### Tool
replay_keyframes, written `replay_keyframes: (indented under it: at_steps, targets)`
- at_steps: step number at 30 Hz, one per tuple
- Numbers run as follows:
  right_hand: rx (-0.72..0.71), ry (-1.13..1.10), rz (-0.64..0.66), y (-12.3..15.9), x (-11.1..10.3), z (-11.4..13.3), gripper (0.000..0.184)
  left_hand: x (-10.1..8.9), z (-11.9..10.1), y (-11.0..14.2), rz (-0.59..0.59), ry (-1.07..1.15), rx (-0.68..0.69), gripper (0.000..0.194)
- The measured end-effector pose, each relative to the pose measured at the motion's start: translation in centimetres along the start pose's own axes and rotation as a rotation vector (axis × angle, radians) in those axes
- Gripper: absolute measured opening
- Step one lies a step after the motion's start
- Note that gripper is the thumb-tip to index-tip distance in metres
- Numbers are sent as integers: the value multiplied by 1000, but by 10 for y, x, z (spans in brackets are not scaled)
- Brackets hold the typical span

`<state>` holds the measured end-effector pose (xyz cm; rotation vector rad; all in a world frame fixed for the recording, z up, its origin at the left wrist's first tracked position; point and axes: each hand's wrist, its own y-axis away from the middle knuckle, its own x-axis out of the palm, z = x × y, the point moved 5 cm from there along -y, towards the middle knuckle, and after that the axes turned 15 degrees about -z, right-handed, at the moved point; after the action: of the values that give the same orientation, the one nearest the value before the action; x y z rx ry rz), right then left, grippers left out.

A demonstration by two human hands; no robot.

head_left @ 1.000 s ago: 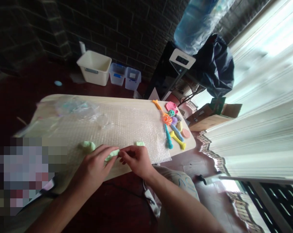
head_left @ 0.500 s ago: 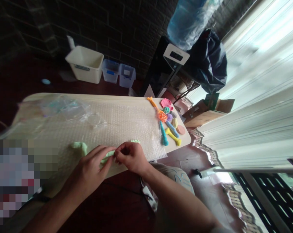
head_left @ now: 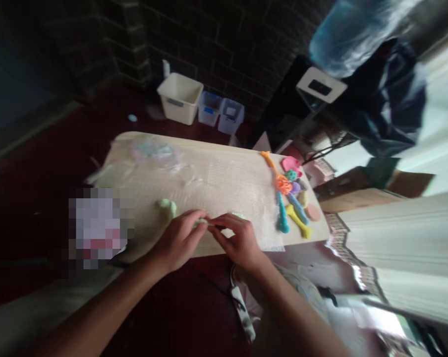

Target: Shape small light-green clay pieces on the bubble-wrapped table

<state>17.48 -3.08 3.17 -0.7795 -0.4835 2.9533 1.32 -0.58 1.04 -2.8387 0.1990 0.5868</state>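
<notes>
My left hand (head_left: 183, 239) is closed round a light green, soft-looking piece like modelling clay (head_left: 200, 223), with part of it hidden by the fingers. At the right end of this piece, the thumb and fingertips of my right hand (head_left: 239, 240) come together in a pinch; the tips of both hands meet. A bent light green clay lump (head_left: 168, 207) lies on the bubble wrap (head_left: 239, 183) left of my hands. Just behind my right hand, a small light green ridged piece (head_left: 238, 215) shows in part.
At the table's right end lie several coloured shapes, among them a yellow bone-like one (head_left: 298, 221), a teal stick (head_left: 282, 213) and an orange netted lump (head_left: 283, 184). Crumpled clear plastic (head_left: 157, 152) lies at the back left. Bins (head_left: 181, 99) stand on the floor beyond.
The camera view has swung, so the table appears further right. My right hand's fingers have straightened somewhat against the green piece's end; my left hand keeps holding it.
</notes>
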Motion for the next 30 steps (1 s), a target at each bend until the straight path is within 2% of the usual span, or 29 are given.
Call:
replay_keyframes:
  at_steps: [3, 6, 10, 12, 15, 20, 23, 26, 28, 30]
  targets:
    - [3, 33, 5, 2, 0, -5, 14, 1, -6, -1, 2, -9, 22, 20]
    - [86, 8, -21, 2, 1, -17, 9, 3, -6, -4, -1, -23, 41, 18]
    - [295, -166, -46, 3, 6, -26, 25, 3, -8, -2, -25, -4, 55, 15]
    - [355, -237, -53, 1, 9, -26, 32, 2, -10, -1, -37, 9, 70, 13]
    - [379, -270, -31, -1, 13, -23, 38, 2, -10, 0, -47, -4, 96, 11]
    - [380, -266, 21, 1, 19, -20, 37, 3, -10, 0, -46, -41, 98, 12]
    - [486, -423, 2, 6, 23, -21, 35, 4, -12, 1, -39, -36, 91, 13]
    - [677, -655, -59, 7, 25, -25, 27, 3, -11, 0, -57, -31, 80, 12]
    - [766, -751, -157, 4, 19, -32, 19, 3, -7, -2, -83, -20, 79, 11]
    - [792, -798, -288, -3, 5, -39, 16, 4, -3, -3, -78, -22, 81, 10]
